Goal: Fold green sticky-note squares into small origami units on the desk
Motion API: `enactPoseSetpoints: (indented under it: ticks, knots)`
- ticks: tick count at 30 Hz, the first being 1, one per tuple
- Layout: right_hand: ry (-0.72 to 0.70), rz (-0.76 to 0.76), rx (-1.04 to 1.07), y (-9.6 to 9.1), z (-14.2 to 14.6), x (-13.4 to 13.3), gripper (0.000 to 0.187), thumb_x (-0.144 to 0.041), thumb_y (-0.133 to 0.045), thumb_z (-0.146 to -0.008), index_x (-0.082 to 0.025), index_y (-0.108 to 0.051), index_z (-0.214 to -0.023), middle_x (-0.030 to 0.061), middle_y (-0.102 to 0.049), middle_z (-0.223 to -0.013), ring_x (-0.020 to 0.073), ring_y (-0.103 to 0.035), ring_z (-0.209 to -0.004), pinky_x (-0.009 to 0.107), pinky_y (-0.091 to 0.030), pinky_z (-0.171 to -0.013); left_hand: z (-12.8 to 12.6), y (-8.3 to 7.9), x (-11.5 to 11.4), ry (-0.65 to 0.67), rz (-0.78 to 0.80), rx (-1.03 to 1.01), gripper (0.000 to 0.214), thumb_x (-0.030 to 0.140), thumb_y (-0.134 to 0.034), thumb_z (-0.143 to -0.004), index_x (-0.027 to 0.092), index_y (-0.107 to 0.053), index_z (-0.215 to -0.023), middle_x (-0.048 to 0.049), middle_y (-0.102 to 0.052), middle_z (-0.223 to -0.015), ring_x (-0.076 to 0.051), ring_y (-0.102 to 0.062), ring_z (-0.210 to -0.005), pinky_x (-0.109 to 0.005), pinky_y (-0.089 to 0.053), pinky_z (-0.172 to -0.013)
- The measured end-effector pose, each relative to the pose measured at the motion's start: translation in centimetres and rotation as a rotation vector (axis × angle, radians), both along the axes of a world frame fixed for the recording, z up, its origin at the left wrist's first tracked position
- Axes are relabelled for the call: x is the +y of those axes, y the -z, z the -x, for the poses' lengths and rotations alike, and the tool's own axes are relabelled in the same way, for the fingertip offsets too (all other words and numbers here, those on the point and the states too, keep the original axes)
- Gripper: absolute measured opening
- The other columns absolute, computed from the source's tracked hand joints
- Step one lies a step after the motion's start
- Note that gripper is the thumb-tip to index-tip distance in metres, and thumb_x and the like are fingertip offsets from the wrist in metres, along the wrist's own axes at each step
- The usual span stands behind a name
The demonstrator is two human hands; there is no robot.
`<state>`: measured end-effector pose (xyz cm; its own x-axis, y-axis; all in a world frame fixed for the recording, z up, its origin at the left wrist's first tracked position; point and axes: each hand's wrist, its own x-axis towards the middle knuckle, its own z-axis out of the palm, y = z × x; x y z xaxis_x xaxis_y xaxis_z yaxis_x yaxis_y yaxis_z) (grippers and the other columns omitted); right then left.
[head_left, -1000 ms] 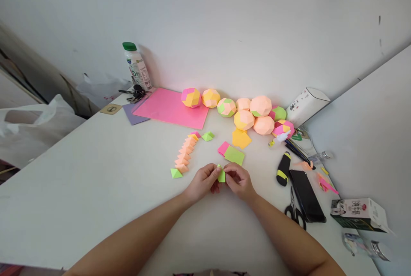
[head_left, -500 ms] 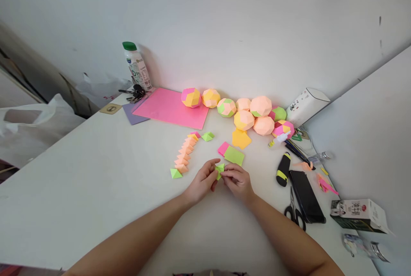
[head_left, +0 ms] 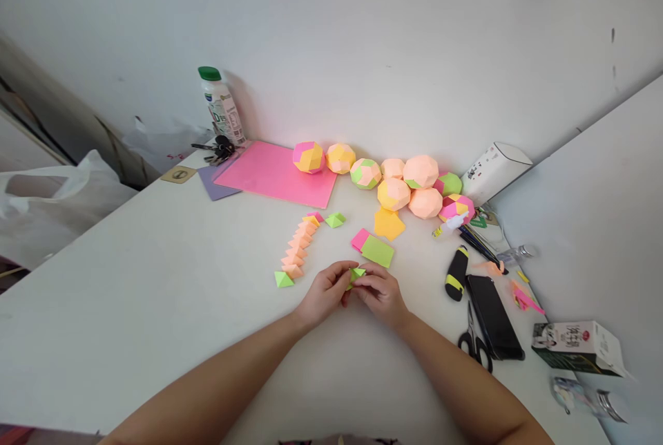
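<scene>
My left hand [head_left: 325, 291] and my right hand [head_left: 382, 293] meet at the middle of the white table [head_left: 155, 279], and the fingers of both pinch a small green folded paper piece [head_left: 356, 273] between them. Just beyond the hands lie a green square sheet [head_left: 378, 250] on a pink one [head_left: 359, 238]. To the left, a curved row of folded orange paper units [head_left: 298, 249] runs away from me, with a green folded unit [head_left: 283, 280] at its near end and another green unit [head_left: 335, 220] at its far end.
Several paper polyhedron balls [head_left: 409, 186] line the wall, beside a pink sheet [head_left: 277, 173] and a green-capped bottle [head_left: 219, 106] with keys [head_left: 220, 148]. To the right lie scissors [head_left: 474, 341], a black phone [head_left: 494, 316], a black-and-yellow tool [head_left: 456, 272], pens [head_left: 479, 241] and a carton [head_left: 577, 347].
The green piece was upright between my fingertips; now it is folded lower and flatter, with my right fingers pressed over it. The hands stay in the same spot.
</scene>
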<state>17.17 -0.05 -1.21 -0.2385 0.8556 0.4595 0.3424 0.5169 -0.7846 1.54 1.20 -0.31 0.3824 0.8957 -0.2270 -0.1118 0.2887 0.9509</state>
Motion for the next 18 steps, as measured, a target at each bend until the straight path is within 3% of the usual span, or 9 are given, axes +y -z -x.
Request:
enactPoseSetpoints:
  ticks: [6, 10, 18]
  knots:
    - [0.042, -0.001, -0.016, 0.18, -0.10, -0.12, 0.011, -0.023, -0.055, -0.083, -0.021, -0.066, -0.083, 0.0078, -0.058, -0.089, 0.0177, -0.059, -0.079, 0.032, -0.052, -0.068, 0.09, 0.39, 0.08, 0.022, 0.003, -0.049, 0.033, 0.040, -0.050, -0.082, 0.017, -0.055, -0.105, 0.0033, -0.051, -0.058, -0.011, -0.049, -0.050, -0.026, -0.043, -0.052]
    - [0.053, 0.152, 0.063, 0.31, -0.14, -0.20, 0.010, -0.024, -0.056, -0.082, -0.019, -0.065, -0.079, 0.0069, -0.055, -0.085, 0.0124, -0.053, -0.059, 0.026, -0.048, -0.051, 0.14, 0.47, 0.05, 0.043, 0.004, -0.073, 0.034, 0.040, -0.049, -0.083, 0.016, -0.054, -0.107, 0.0036, -0.051, -0.055, -0.012, -0.049, -0.051, -0.026, -0.041, -0.053]
    - [0.073, 0.330, 0.192, 0.28, -0.06, -0.09, 0.009, -0.025, -0.061, -0.077, -0.018, -0.063, -0.071, 0.0003, -0.052, -0.063, 0.0117, -0.052, -0.053, 0.024, -0.044, -0.047, 0.33, 0.36, -0.10, 0.114, -0.073, -0.066, 0.035, 0.032, -0.050, -0.082, 0.018, -0.052, -0.114, 0.0050, -0.047, -0.060, -0.010, -0.049, -0.052, -0.026, -0.041, -0.054]
